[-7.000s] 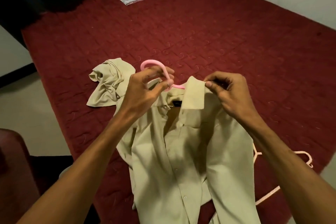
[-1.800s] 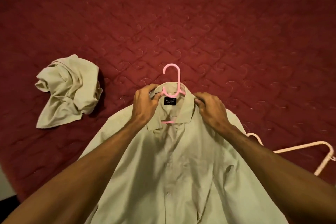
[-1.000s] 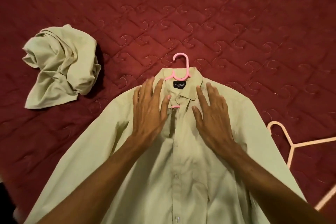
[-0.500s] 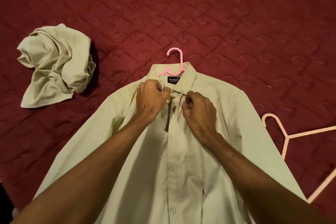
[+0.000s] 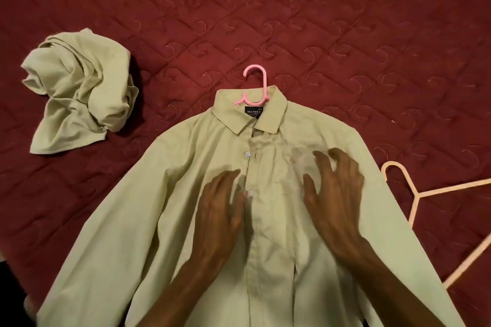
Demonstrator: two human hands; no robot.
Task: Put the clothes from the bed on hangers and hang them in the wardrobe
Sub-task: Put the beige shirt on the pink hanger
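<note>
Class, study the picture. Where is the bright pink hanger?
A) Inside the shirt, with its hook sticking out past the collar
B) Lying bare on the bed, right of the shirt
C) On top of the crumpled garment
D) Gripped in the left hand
A: the pink hanger has only its hook and neck showing at the collar of the shirt, and the rest is hidden under the fabric.

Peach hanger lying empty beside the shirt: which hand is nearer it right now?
Right. The right hand is on the shirt's half nearest the peach hanger; the left hand lies across the button placket, farther off.
</note>
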